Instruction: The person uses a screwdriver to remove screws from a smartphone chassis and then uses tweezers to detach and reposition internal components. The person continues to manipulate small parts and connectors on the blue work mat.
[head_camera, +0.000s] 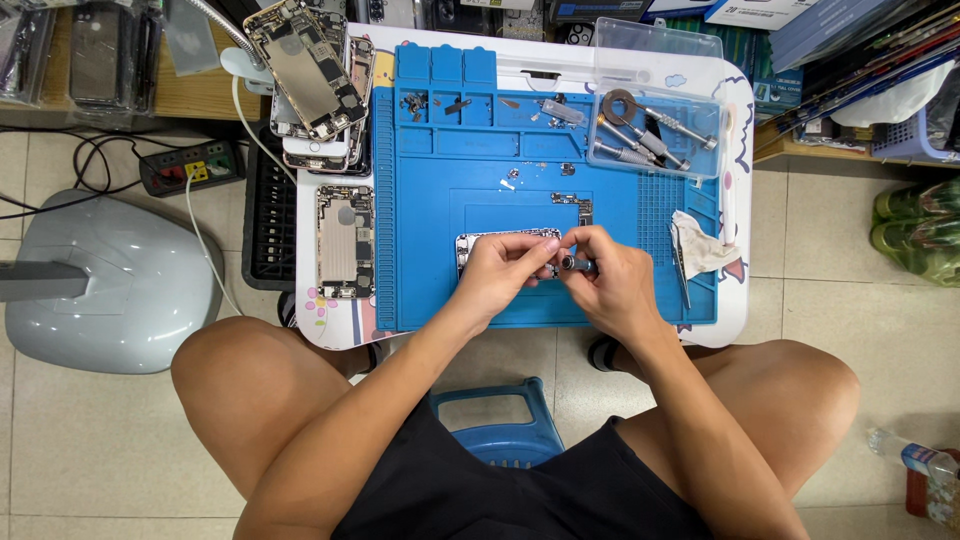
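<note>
We sit over a small white bench (735, 330) with a blue work mat (480, 170) spread across it, and an opened phone body (490, 242) lies on the mat's lower middle, mostly hidden under our hands. Our left hand (500, 270) rests on the phone, its grip closed lightly on the phone's near edge to steady it. Our right hand (610, 280) has its grip closed around a small screwdriver (577, 264), the dark handle lying nearly level and pointing toward the phone's right edge; the tip is hidden behind our fingers, so we cannot tell what it touches. Loose screws and small metal parts (520, 178) lie scattered on the mat just above the phone, and a small bracket (578, 205) sits near our right hand. We judge the risk to be a slip: if the driver tilts off its seat, the tip could skate across the board, or a sleeve-free wrist could sweep the tiny parts off the mat. A clear plastic box (655, 125) of drivers sits at the far right, a crumpled wipe (700, 245) and tweezers (681, 270) beside our right hand, and more stripped phone bodies (320, 80) stack at the left.
</note>
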